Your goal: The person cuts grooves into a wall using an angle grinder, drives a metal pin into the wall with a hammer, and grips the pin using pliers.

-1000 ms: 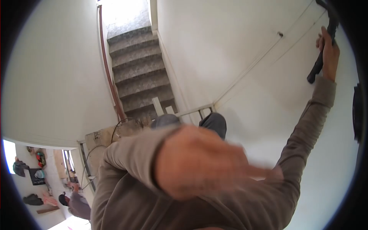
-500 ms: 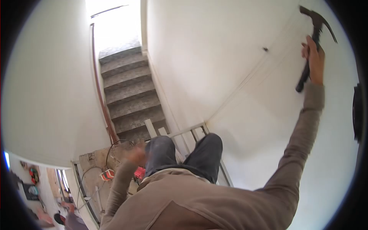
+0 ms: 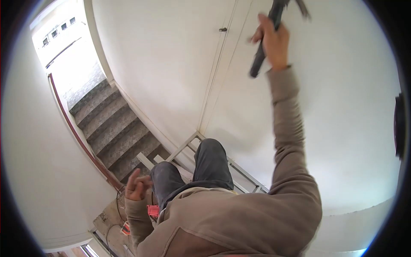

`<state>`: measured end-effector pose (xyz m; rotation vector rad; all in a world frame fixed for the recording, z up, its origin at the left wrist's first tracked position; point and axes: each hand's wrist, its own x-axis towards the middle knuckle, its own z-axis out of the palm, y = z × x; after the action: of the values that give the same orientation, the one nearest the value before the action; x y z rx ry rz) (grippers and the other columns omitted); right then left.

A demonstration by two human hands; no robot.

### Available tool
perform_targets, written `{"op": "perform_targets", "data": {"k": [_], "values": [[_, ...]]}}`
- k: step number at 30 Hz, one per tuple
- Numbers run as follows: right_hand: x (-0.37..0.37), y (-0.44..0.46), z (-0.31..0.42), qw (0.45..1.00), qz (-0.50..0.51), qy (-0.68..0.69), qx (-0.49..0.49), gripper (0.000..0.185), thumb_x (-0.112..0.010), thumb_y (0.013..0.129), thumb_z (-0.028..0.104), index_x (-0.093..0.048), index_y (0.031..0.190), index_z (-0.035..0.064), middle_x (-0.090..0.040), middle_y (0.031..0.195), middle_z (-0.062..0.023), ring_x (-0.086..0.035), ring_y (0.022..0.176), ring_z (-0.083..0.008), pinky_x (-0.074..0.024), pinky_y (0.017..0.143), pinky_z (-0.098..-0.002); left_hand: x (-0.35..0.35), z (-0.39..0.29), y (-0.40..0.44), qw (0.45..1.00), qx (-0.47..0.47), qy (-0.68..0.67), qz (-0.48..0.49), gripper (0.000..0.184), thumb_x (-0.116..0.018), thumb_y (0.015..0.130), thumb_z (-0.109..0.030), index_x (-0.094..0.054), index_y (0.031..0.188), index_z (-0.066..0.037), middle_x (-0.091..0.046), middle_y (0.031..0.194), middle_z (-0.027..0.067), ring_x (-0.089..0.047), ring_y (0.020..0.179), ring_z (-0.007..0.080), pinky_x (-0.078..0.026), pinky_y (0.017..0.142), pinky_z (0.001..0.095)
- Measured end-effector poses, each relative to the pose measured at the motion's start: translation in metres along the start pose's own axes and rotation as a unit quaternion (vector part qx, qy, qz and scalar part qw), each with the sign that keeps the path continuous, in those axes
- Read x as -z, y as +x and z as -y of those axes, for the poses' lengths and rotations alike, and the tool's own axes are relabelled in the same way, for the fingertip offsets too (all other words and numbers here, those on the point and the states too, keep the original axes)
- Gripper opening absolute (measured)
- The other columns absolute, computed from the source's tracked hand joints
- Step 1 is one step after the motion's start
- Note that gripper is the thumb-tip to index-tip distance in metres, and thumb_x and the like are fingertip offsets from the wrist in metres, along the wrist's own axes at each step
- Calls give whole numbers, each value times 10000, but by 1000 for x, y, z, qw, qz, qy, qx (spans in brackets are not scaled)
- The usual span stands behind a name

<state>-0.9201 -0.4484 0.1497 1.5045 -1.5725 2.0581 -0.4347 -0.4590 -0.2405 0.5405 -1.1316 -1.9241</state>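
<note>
My right hand is raised in front of the white wall, wrapped round the dark handle of a claw hammer. The hammer's head is partly cut off by the top of the view, with its claw pointing right. My left hand is lifted beside my left knee, its fingers bent in; whether something small is in them I cannot make out. A short dark peg sticks out of the wall to the left of the hammer, close to thin lines drawn down the wall.
Stone-patterned stairs lie ahead to the left, with a brown rail along them. A pale metal frame is by my knees. Below my left arm are a red tool or case, an orange-and-white device and cables.
My view has turned right, so the stairs and peg sit further left. The hammer and my right hand appear further left and higher. My left hand has risen from beside my thigh.
</note>
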Motion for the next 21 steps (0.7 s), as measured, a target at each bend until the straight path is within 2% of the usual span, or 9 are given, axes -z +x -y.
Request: {"op": "perform_targets", "data": {"k": [2,3,5,7,10,13,18,19,21], "values": [[-15,-60,-24,998,-16,61,-25,335,-626,955,236,-513,717,30,-504,511,-39,-477,379,-119,-388,379,-284,14,24,15,969,-27,-247,11,569,-602,990,-133,-372,1508,-69,-701,1102,164,-699,815,204,-595,721,376],[-26,-90,-40,991,-37,110,-66,328,-622,957,247,-500,727,48,-473,507,-31,-464,379,-125,-398,375,-294,12,48,16,983,37,-174,-43,488,-602,998,-201,-453,1440,-59,-726,951,132,-685,699,177,-586,646,340],[-42,-119,-53,971,-69,179,-141,316,-616,960,256,-479,743,70,-425,503,-12,-439,376,-127,-396,368,-301,7,81,8,967,167,189,-48,337,-572,1021,-270,-592,1289,-67,-695,748,89,-651,592,165,-540,556,303],[-55,-124,-69,954,-108,225,-169,306,-610,962,241,-461,755,72,-414,505,3,-419,369,-110,-370,354,-290,15,99,-13,884,32,460,82,319,-561,1026,-342,-676,1133,-64,-648,626,50,-574,471,151,-487,475,316],[-84,-116,-110,929,-172,288,-157,286,-591,954,220,-437,765,70,-418,507,4,-389,350,-92,-337,325,-286,35,111,-33,951,204,196,-127,321,-563,1025,-368,-703,965,-85,-615,577,56,-538,452,142,-393,439,290],[-86,-103,-113,931,-101,254,-241,269,-575,927,213,-434,746,73,-387,501,2,-369,344,-114,-345,331,-317,74,124,-45,971,205,-104,-68,279,-569,1025,-344,-673,1009,-85,-636,638,52,-526,475,127,-391,437,288],[-92,-101,-117,927,-125,269,-231,319,-581,902,224,-409,665,99,-368,498,2,-361,355,-129,-356,348,-341,38,117,-35,970,238,13,-46,330,-556,1033,-313,-597,1253,-70,-704,819,85,-624,592,148,-506,579,286],[-91,-97,-113,932,-79,234,-264,328,-574,906,231,-406,658,97,-365,495,1,-363,357,-126,-361,348,-340,26,109,-35,966,253,31,-44,357,-553,1035,-307,-576,1298,-68,-717,858,94,-642,616,153,-528,616,289],[-79,-96,-102,924,-143,276,-223,322,-567,907,226,-408,656,100,-365,494,0,-361,357,-125,-357,348,-334,36,118,-29,954,278,112,5,393,-544,1038,-307,-546,1348,-65,-729,905,106,-667,672,172,-545,673,315]]}}
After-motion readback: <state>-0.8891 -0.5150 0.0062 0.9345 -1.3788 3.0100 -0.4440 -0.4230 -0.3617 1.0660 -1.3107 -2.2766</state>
